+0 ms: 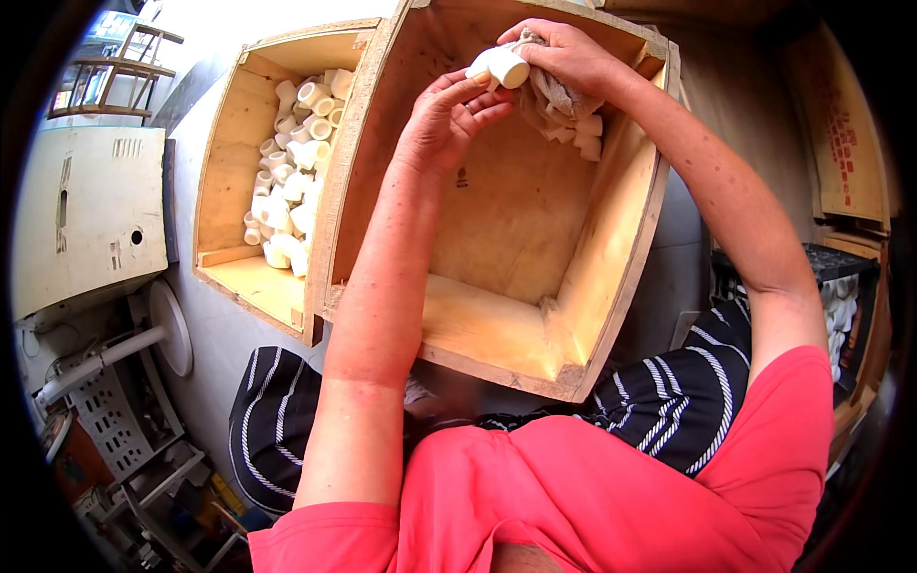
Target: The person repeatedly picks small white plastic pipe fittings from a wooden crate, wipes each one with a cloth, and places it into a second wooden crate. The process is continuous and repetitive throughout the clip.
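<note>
My left hand [455,107] holds a white plastic pipe elbow [498,66] between thumb and fingers, over the far part of a large wooden box [516,208]. A grey-beige cloth [555,93] is bunched in my right hand [569,54], which presses it close to the elbow. Several white fittings [584,136] lie in the box's far right corner, partly hidden by the cloth. To the left, a second wooden box [247,100] contains a heap of white pipe fittings [294,172].
At the left stand a cream panelled cabinet [93,215] and a round-based white stand [172,326]. Wooden stools [118,68] are at the upper left. On the right, a cardboard box [838,136] with printed writing sits above a dark crate [834,261] holding white pieces.
</note>
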Available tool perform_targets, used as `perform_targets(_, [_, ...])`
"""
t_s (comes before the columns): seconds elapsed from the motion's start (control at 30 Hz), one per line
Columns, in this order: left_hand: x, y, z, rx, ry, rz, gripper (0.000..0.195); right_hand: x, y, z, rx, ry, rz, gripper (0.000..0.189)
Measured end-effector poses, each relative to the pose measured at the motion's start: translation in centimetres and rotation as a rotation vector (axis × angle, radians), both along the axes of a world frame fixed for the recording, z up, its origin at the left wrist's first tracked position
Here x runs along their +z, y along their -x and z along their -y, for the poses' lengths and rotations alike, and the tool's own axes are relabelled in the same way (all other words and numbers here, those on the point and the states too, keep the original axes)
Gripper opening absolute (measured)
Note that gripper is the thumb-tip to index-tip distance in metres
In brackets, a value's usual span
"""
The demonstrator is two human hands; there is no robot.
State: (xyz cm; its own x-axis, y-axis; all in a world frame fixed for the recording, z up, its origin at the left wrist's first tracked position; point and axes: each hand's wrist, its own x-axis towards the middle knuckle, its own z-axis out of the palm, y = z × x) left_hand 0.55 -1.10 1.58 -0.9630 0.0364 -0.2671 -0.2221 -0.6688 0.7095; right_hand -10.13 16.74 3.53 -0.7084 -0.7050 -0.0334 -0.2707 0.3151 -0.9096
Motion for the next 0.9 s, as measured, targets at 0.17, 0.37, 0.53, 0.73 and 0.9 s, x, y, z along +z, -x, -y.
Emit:
perform_targets(0.17, [-0.3, 0.1, -1.2, 0.040, 0.015, 0.000, 0.038, 0.1, 0.4, -0.3, -0.023, 0.098, 0.115, 0.035])
perform_targets(0.37, [-1.1, 0.4, -1.8, 0.145, -0.080, 0.046, 0.039, -0.3, 0.3, -0.1, -0.055, 0.141, 0.143, 0.041])
perform_targets(0.53, [-1.2, 0.6, -2.4, 0.263, -0.101, 0.131, 0.039, 0.4, -0.8, 0.1, -0.083, 0.109, -0.107, 0.046])
perform_targets(0.73, [-0.7, 0.6, -2.4, 0.287, -0.160, 0.193, 0.040, 2.6, -2.8, 0.2, -0.115, 0.063, -0.414, 0.040])
perform_targets(0.9, [-0.2, 0.6, -2.8, 0.275, -0.217, 0.234, 0.040, 2.8, -2.9, -0.1, -0.055, 0.153, -0.560, 0.042])
